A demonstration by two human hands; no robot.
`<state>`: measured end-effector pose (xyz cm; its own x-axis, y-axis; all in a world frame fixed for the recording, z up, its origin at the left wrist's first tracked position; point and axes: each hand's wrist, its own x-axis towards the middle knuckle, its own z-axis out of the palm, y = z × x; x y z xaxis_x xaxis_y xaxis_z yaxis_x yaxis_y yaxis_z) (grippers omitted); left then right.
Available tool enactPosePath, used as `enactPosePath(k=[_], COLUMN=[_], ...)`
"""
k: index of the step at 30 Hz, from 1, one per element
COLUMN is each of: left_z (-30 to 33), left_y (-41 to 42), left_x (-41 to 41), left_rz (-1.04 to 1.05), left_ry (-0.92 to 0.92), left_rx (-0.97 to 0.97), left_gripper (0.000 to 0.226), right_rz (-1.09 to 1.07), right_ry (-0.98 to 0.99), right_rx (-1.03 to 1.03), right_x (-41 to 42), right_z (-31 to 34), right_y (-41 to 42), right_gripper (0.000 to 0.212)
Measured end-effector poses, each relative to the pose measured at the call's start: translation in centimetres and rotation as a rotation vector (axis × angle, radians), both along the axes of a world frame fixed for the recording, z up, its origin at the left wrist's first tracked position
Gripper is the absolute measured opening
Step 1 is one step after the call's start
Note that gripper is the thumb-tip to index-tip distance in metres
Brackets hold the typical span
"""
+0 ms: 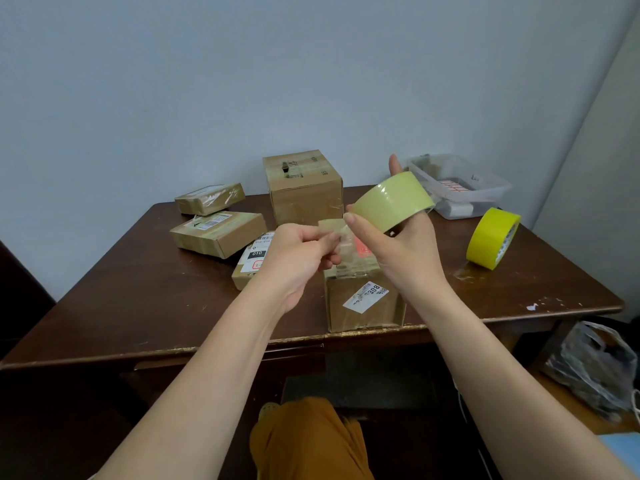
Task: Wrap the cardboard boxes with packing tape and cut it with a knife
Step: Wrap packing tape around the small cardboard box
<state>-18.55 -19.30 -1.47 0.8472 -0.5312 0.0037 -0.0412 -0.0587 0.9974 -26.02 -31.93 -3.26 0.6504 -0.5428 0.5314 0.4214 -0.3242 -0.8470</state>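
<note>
From the head view, your right hand (pixel 398 251) holds the pale roll of packing tape (pixel 393 200), fingers threaded through its core, raised above the small box (pixel 365 299) at the table's (pixel 138 306) near edge. Your left hand (pixel 301 258) pinches the loose tape end (pixel 334 233) between thumb and fingertips; both grips are closed tight on the tape. I judge you are drawing out a length to lay on this box. Keep the strip taut and flat so it doesn't fold onto itself, set the end squarely over the top seam, then press it down. I can't see a knife anywhere; find it before you need to cut. The spare yellow roll (pixel 491 237) stands to the right.
</note>
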Motion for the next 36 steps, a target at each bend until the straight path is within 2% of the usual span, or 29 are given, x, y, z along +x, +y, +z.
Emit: enactPosePath(k=[6, 10, 12, 17, 22, 25, 26, 29, 32, 33, 36], left_z=[1.2, 1.3, 1.3, 0.7, 0.2, -0.4, -0.6, -1.1, -1.2, -1.2, -1.6], left_y=[0.6, 0.1, 0.1, 0.4, 0.2, 0.2, 0.3, 0.5, 0.6, 0.6, 0.5], left_x=[0.8, 0.9, 0.9, 0.9, 0.7, 0.6, 0.7, 0.8, 1.0, 1.2, 1.5], left_rz=[0.035, 0.019, 0.023, 0.052, 0.077, 0.094, 0.096, 0.102, 0.118, 0.128, 0.149], left_ry=[-0.046, -0.046, -0.041, -0.042, 0.003, 0.004, 0.008, 0.011, 0.008, 0.007, 0.014], left_rx=[0.054, 0.049, 0.050, 0.067, 0.087, 0.129, 0.137, 0.148, 0.133, 0.123, 0.109], left_gripper=[0.017, 0.015, 0.012, 0.009, 0.009, 0.009, 0.008, 0.009, 0.010, 0.010, 0.009], right_rz=[-0.134, -0.081, -0.114, -0.280, -0.330, -0.606, -0.682, -0.656, -0.475, -0.449, -0.468], right_ry=[0.039, 0.046, 0.028, 0.045, 0.136, 0.263, 0.255, 0.290, 0.246, 0.205, 0.193], right_rx=[0.076, 0.366, 0.443, 0.261, 0.239, -0.199, -0.288, -0.215, 0.056, 0.115, 0.040], right_x=[-0.3, 0.4, 0.3, -0.2, -0.8, -1.3, -1.2, -0.8, -0.6, -0.5, -0.5], right_z=[-0.2, -0.4, -0.6, -1.1, -1.9, -2.4, -2.6, -2.6, -2.7, -2.7, -2.6], right_y=[-1.7, -2.0, -2.4, -3.0, -2.9, -1.9, -1.6, -1.5, -1.8, -1.9, -1.8], right_gripper=[0.101, 0.101, 0.100, 0.096, 0.090, 0.080, 0.077, 0.079, 0.072, 0.077, 0.085])
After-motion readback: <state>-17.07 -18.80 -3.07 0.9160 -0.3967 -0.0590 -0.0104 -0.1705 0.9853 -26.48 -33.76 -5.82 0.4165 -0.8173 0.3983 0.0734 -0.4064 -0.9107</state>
